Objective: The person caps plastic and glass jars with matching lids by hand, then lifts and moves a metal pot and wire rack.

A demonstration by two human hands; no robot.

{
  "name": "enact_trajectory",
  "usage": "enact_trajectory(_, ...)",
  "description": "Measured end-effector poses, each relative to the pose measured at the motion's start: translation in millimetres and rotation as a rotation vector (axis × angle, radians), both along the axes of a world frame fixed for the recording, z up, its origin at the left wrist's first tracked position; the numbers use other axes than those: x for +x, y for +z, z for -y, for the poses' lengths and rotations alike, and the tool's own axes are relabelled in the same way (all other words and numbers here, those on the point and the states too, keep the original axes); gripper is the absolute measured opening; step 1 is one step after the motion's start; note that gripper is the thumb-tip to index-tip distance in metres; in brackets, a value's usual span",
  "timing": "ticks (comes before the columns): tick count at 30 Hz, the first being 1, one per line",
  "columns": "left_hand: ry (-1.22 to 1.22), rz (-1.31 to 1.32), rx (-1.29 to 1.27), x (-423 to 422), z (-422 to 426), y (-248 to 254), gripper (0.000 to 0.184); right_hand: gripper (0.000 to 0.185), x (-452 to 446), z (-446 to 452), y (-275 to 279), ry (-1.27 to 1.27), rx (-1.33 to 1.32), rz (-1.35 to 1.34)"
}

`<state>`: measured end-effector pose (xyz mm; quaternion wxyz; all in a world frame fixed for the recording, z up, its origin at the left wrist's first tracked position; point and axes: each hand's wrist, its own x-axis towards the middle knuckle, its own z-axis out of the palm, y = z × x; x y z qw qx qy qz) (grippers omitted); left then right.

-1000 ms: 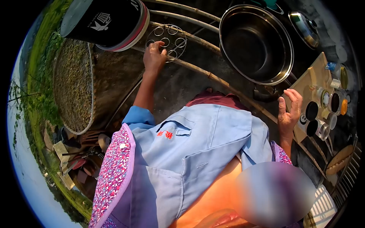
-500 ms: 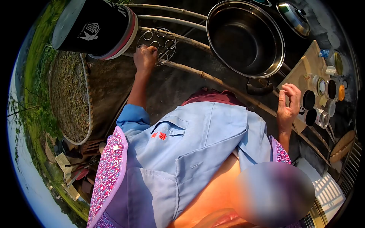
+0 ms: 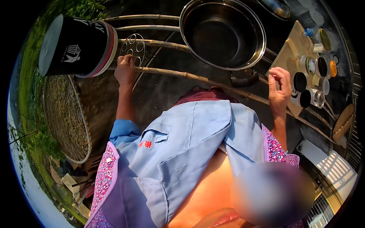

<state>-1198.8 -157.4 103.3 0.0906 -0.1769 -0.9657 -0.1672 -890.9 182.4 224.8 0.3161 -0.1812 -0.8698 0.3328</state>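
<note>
My left hand [image 3: 124,70], at the left, pinches the lower edge of a round wire rack [image 3: 134,49] made of several small metal rings. The rack is tilted above bamboo poles, beside a black bucket-like trash bin [image 3: 86,45] lying on its side. My right hand [image 3: 280,90] is raised at the right with bent fingers and the thumb apart, and I see nothing in it. It is nearest to a wooden board [image 3: 291,51] with several small jars [image 3: 299,81]. A large, deep metal pot [image 3: 222,36] with a dark handle stands between the hands, farther forward.
Bamboo poles [image 3: 186,75] run across below the pot. A large round woven tray [image 3: 62,114] bearing dried plant matter lies at the left. A shiny lid [image 3: 279,8] sits beyond the pot at the upper right. A round wooden disc [image 3: 343,121] lies at the far right.
The rack has tilted and now shows more edge-on, still in my left hand. The view has shifted, moving the pot and board leftward. My right hand keeps its bent pose.
</note>
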Motion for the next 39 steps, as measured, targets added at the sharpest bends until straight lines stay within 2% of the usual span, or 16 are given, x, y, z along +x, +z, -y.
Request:
enact_trajectory(4, -0.014, -0.003, 0.06, 0, 2, 5, 0.013, 0.013, 1, 2, 0, -0.014, -0.022, -0.005)
enact_trajectory(6, -0.044, -0.115, 0.074, 1, 4, 9, 0.012, 0.013, 3, 1, -3, -0.018, -0.035, -0.005)
enact_trajectory(10, -0.062, -0.149, 0.034, 13, 5, 33, 0.011, 0.012, 4, 3, -4, -0.02, -0.05, -0.008)
enact_trajectory(13, -0.083, -0.22, 0.147, 26, 1, 47, 0.011, 0.011, 6, 4, -5, -0.032, -0.057, -0.005)
enact_trajectory(15, -0.174, -0.281, 0.345, 28, 1, 51, 0.011, 0.011, 7, 4, -7, -0.031, -0.071, -0.003)
enact_trajectory(19, -0.163, -0.113, 0.387, 27, -5, 53, 0.008, 0.01, 5, 7, -8, -0.008, -0.085, 0.015)
enact_trajectory(22, -0.26, -0.245, 0.236, 24, -16, 43, 0.006, 0.01, 4, 8, -11, 0.006, -0.109, 0.028)
enact_trajectory(25, -0.251, -0.189, 0.135, 17, -28, 23, 0.004, 0.01, 3, 8, -13, 0.03, -0.097, 0.034)
enact_trajectory(32, -0.374, -0.31, 0.1, -9, -49, 10, 0.006, 0.009, 11, 9, -13, 0.042, -0.079, 0.072)
enact_trajectory(39, -0.334, -0.302, 0.032, -53, -83, 8, 0.009, 0.009, 17, 13, -15, 0.036, -0.105, 0.114)
